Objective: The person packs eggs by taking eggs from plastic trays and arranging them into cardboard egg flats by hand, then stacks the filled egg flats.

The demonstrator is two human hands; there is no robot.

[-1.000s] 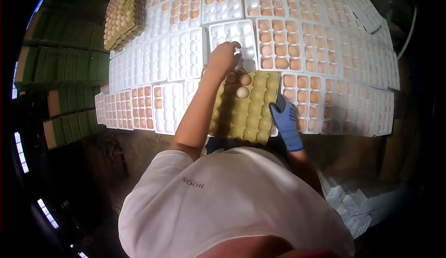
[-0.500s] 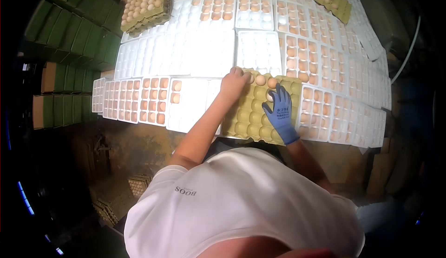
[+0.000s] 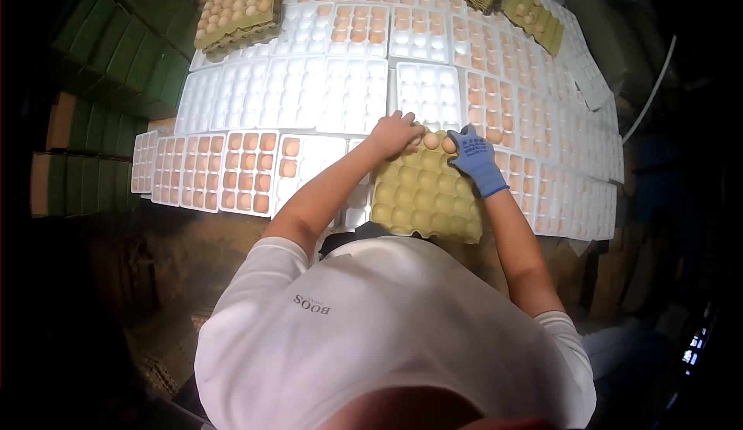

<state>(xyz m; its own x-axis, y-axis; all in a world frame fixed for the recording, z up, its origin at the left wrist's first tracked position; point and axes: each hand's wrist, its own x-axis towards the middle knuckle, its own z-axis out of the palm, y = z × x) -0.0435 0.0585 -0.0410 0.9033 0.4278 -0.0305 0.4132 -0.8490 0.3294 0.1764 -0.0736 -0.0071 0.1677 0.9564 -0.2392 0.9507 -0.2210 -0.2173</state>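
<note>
Before me is a yellow-green pulp egg tray [image 3: 426, 194], its visible near cups bare. Two brown eggs, the left egg [image 3: 431, 141] and the right egg [image 3: 450, 144], sit in its far row. My bare left hand [image 3: 397, 133] is at the far left corner, fingers curled beside another egg partly hidden by the fingertips; what they grip is hidden. My right hand [image 3: 474, 155], in a blue glove, is bent over the far right corner, touching close by the right egg. Its fingers are folded, and their contents are out of sight.
White foam egg trays cover the table; the left foam tray [image 3: 249, 171] holds brown eggs and the middle foam tray [image 3: 354, 97] has bare cups. Pulp trays of eggs [image 3: 240, 12] stand at the back left. Green cartons [image 3: 116, 82] are stacked at left.
My right hand has moved from over the tray's cups to its far right corner, its fingers folding. The egg under it no longer shows. My left hand stays at the far left corner.
</note>
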